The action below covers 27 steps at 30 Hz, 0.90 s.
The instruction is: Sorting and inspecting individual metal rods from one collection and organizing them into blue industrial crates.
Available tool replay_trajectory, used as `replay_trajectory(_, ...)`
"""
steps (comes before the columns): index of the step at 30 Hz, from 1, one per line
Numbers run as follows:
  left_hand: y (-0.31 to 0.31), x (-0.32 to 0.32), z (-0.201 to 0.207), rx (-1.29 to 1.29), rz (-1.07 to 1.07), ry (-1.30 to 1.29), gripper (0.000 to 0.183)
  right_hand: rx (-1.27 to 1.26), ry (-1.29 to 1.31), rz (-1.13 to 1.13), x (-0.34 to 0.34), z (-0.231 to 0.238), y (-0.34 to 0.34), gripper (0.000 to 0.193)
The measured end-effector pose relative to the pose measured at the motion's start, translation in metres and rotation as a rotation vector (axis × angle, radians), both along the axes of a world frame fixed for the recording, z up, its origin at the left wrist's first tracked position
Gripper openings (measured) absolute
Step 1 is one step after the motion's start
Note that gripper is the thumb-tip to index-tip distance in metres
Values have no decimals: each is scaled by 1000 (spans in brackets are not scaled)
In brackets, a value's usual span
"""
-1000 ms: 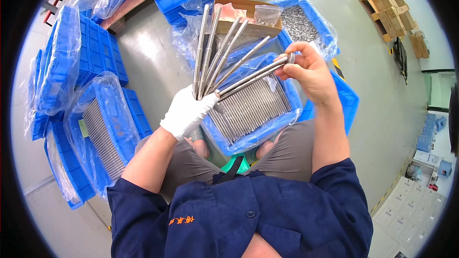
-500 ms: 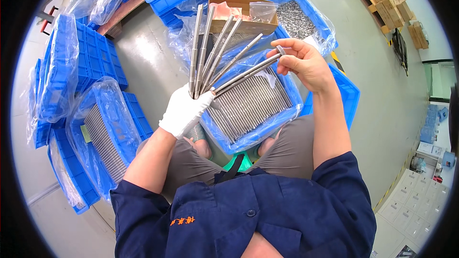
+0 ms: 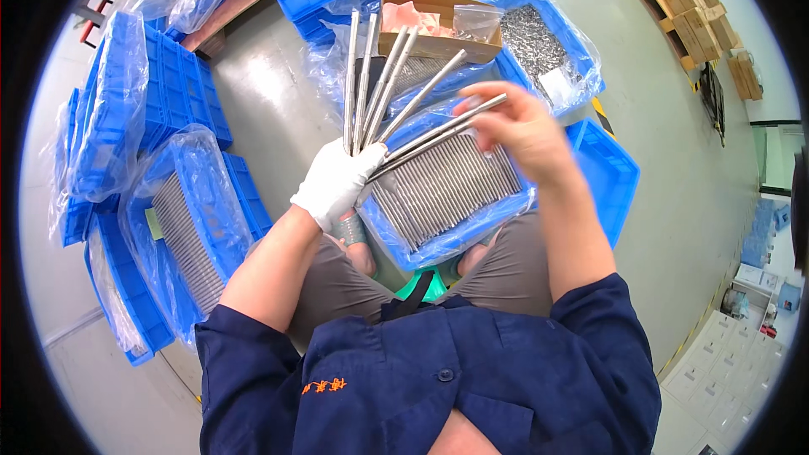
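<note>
My left hand (image 3: 335, 179), in a white glove, is closed round the lower ends of several slim metal rods (image 3: 388, 84), which fan out upward and to the right. Two of these rods slant toward my bare right hand (image 3: 521, 128). That hand is at their far ends, its fingers bent and smeared by motion, so whether it grips anything cannot be made out. Below both hands, a blue crate (image 3: 413, 259) lined with clear plastic film holds a row of similar metal rods (image 3: 447, 194) lying side by side.
Beyond the crate stand a cardboard box (image 3: 472, 49) with pink material and a plastic bag, and a blue bin of small metal parts (image 3: 535, 42). More blue crates (image 3: 181, 93) are stacked at the left. An empty-looking blue crate (image 3: 608, 181) sits to the right.
My right hand held a small round metal piece at a rod's end; now that rod's end shows bare and the hand is blurred. The fanned rods have shifted slightly right.
</note>
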<state>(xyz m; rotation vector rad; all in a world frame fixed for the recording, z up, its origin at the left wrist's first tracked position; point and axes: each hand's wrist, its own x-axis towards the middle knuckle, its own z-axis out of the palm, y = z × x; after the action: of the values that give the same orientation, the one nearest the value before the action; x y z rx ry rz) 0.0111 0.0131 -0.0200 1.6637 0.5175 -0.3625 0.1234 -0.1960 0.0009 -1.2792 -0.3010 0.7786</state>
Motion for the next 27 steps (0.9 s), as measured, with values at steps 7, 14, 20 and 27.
replay_trajectory(7, -5, -5, 8, -147, -70, 31, 22, 40, -26, -87, 39, -9, -24, 28)
replay_trajectory(14, -9, -4, 16, -223, -159, 52, 23, 80, -75, 55, 34, -3, -26, 30)
replay_trajectory(20, -9, -9, 18, -173, -171, 105, 20, -112, -196, 139, 31, 13, -30, 29)
replay_trajectory(27, -6, -11, 19, -205, -197, 83, 20, 84, -168, 93, 23, 7, -27, 33)
